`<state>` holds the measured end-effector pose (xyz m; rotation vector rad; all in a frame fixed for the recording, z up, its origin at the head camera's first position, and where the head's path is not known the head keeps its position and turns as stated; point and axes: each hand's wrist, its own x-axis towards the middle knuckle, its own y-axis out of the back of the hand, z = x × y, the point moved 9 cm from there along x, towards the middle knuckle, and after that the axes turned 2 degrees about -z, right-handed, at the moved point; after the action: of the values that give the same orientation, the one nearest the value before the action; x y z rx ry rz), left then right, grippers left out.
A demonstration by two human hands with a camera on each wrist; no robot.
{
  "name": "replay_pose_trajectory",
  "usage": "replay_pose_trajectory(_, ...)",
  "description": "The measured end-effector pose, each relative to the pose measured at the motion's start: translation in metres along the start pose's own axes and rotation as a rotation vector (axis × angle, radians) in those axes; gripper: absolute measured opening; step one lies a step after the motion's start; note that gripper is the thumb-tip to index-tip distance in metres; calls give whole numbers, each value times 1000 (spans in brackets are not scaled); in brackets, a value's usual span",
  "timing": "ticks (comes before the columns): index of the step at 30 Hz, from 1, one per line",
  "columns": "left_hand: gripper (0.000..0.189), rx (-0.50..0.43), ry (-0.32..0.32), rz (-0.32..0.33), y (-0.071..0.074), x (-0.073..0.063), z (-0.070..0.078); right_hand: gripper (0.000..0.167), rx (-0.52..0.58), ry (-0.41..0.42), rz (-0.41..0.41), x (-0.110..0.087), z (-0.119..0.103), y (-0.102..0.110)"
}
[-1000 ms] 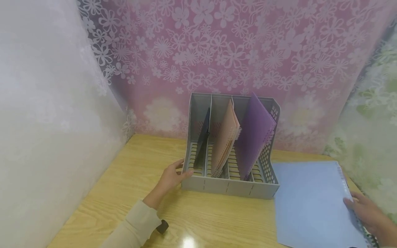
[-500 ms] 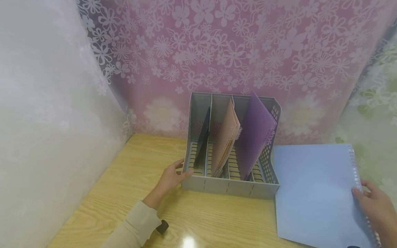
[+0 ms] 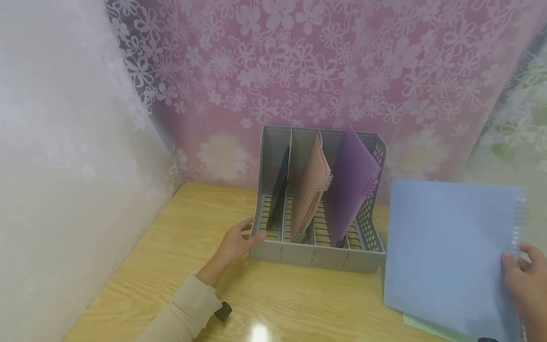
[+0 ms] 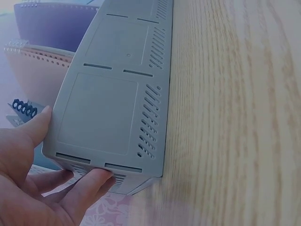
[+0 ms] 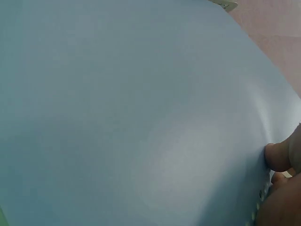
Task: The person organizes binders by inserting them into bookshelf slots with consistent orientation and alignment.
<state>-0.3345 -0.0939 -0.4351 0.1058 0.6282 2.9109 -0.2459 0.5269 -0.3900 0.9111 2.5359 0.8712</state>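
A grey file rack with upright dividers stands on the table. My left hand holds its front left corner, thumb over the front rim and fingers against the side, as the left wrist view also shows. In the rack lean a dark spiral notebook, a pink spiral notebook and a purple spiral notebook. To the right, my right hand pinches a large blue spiral notebook by its coil edge, thumb on the cover. That notebook is raised and nearly fills the right wrist view.
A pale green item peeks out on the table below the blue notebook. Pink floral cloth hangs behind the rack, and pale cloth hangs on the left and right. Wooden table surface surrounds the rack.
My right hand has lifted the blue notebook up and to the right, uncovering the pale green item's edge. The left hand and the rack have stayed in place.
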Motion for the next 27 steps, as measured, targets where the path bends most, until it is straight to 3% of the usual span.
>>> replay_pose_trajectory(9, 75, 4, -8, -2, 2, 1, 2, 50, 42, 24, 56, -14, -15, 13)
replay_pose_trajectory(20, 75, -10, -2, -7, 3, -1, -1, 50, 140, -23, 64, -22, -7, 5)
replay_pose_trajectory(24, 74, -13, -3, -11, 3, -2, -1, 37, 203, 8, 58, -26, -9, 1)
replay_pose_trajectory(27, 74, -16, -6, -14, 3, -3, -1, 26, 365, 42, 31, -31, -11, -3)
